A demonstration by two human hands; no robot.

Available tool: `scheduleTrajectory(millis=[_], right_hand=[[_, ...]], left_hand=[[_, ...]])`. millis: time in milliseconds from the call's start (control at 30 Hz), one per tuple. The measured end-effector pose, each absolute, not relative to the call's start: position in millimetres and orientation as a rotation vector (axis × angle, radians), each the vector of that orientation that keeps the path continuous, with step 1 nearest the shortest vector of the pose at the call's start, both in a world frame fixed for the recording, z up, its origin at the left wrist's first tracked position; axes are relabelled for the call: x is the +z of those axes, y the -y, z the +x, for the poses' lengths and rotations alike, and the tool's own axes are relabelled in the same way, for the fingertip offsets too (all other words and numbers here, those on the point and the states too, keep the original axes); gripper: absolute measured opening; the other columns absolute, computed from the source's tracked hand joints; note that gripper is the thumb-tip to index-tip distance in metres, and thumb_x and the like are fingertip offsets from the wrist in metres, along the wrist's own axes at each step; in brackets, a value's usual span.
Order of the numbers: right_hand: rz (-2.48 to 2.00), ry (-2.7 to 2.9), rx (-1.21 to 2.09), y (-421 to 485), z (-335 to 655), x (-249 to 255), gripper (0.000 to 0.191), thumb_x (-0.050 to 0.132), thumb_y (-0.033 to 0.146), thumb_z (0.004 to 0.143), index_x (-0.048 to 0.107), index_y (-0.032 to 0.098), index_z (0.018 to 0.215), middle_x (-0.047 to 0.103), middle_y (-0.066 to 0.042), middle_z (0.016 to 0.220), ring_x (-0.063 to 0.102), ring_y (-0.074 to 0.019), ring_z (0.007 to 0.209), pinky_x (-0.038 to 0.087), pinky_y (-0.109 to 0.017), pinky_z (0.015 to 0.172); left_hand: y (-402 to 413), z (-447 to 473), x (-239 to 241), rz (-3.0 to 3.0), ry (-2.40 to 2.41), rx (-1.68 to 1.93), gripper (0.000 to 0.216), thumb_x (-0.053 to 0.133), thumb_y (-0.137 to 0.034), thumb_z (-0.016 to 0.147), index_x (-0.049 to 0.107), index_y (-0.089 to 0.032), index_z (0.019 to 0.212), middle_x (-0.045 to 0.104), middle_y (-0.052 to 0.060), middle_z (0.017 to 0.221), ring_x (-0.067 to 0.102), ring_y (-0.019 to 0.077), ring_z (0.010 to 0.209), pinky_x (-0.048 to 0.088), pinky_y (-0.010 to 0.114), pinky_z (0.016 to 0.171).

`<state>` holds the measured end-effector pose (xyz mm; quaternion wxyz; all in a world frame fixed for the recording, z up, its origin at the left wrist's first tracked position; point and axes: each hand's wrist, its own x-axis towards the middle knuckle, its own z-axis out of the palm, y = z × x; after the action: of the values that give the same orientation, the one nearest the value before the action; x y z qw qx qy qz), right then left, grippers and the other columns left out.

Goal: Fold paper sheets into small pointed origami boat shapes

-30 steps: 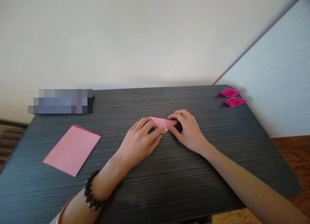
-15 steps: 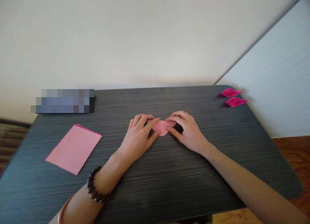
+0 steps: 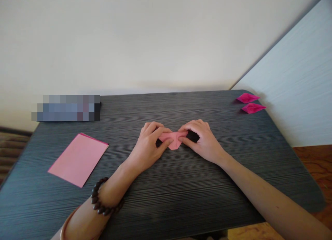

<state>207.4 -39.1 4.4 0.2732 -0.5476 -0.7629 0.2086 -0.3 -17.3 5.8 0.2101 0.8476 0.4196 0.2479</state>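
A small pink folded paper [image 3: 175,137] is held between both hands just above or on the middle of the dark table [image 3: 166,191]. My left hand [image 3: 151,141] pinches its left side, thumb at the front and fingers behind. On the opposite side, my right hand [image 3: 198,138] grips it the same way with thumb and fingertips. A crease runs down the paper's centre, and its lower part narrows to a blunt point. The fingertips cover parts of both sides.
To the left lies a stack of square paper [image 3: 79,160], light pink on top with darker pink beneath. A blurred-out box-like object [image 3: 67,108] stands at the back left. Two magenta folded paper pieces, one behind [image 3: 248,98] and one in front [image 3: 253,108], sit near the far right corner.
The pink paper's shape has changed: its top edge sits lower and its lower part reaches further toward me. Both hands keep hold of it, with fingers slightly shifted.
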Motion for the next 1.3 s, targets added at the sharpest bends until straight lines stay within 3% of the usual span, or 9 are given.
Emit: scheduleTrajectory(millis=[200, 533, 733, 1000, 1300], right_hand=[[-1.475, 2.101, 0.617, 38.1, 207.9, 5.0, 0.016, 0.063, 0.04, 0.082, 0.063, 0.027, 0.091, 0.067, 0.002, 0.089, 0.053, -0.0189, 0.086, 0.032, -0.036, 0.081], [-1.514, 2.13, 0.723, 35.7, 209.7, 10.5, 0.01, 0.066, 0.036, 0.081, 0.067, 0.027, 0.086, 0.066, 0.003, 0.084, 0.051, -0.0165, 0.086, 0.029, -0.035, 0.082], [-1.455, 2.155, 0.669, 36.6, 210.8, 5.7, 0.013, 0.065, 0.04, 0.081, 0.069, 0.029, 0.087, 0.065, 0.003, 0.079, 0.051, -0.0152, 0.08, 0.031, -0.033, 0.078], [-1.202, 2.277, 0.724, 28.7, 227.9, 3.3, 0.016, 0.06, 0.032, 0.086, 0.069, 0.026, 0.098, 0.068, 0.0, 0.09, 0.056, -0.0142, 0.084, 0.038, -0.032, 0.079], [-1.386, 2.164, 0.69, 32.2, 216.2, 6.0, 0.005, 0.064, 0.026, 0.082, 0.065, 0.022, 0.08, 0.064, 0.001, 0.078, 0.055, -0.0144, 0.077, 0.038, -0.032, 0.075]], left_hand=[[15.8, -0.6, 8.5, 2.333, -1.196, 0.641, 0.014, 0.06, -0.028, 0.085, 0.067, -0.022, 0.096, 0.057, 0.004, 0.094, 0.046, 0.0208, 0.099, 0.04, 0.04, 0.091], [14.4, -0.2, 9.7, 2.337, -1.177, 0.498, 0.01, 0.057, -0.024, 0.086, 0.067, -0.024, 0.087, 0.062, 0.0, 0.078, 0.046, 0.0191, 0.09, 0.034, 0.037, 0.084], [15.8, -1.3, 9.8, 2.357, -1.135, 0.514, 0.008, 0.062, -0.029, 0.083, 0.064, -0.023, 0.088, 0.064, 0.0, 0.091, 0.045, 0.0204, 0.095, 0.033, 0.038, 0.085], [7.6, -9.2, 2.4, 2.423, -0.973, 0.532, 0.011, 0.058, -0.026, 0.088, 0.066, -0.022, 0.094, 0.066, 0.0, 0.088, 0.048, 0.0177, 0.089, 0.036, 0.035, 0.082], [9.1, -6.8, 3.2, 2.441, -1.02, 0.541, 0.015, 0.055, -0.031, 0.089, 0.067, -0.024, 0.095, 0.065, 0.0, 0.085, 0.049, 0.0173, 0.087, 0.035, 0.034, 0.08]])
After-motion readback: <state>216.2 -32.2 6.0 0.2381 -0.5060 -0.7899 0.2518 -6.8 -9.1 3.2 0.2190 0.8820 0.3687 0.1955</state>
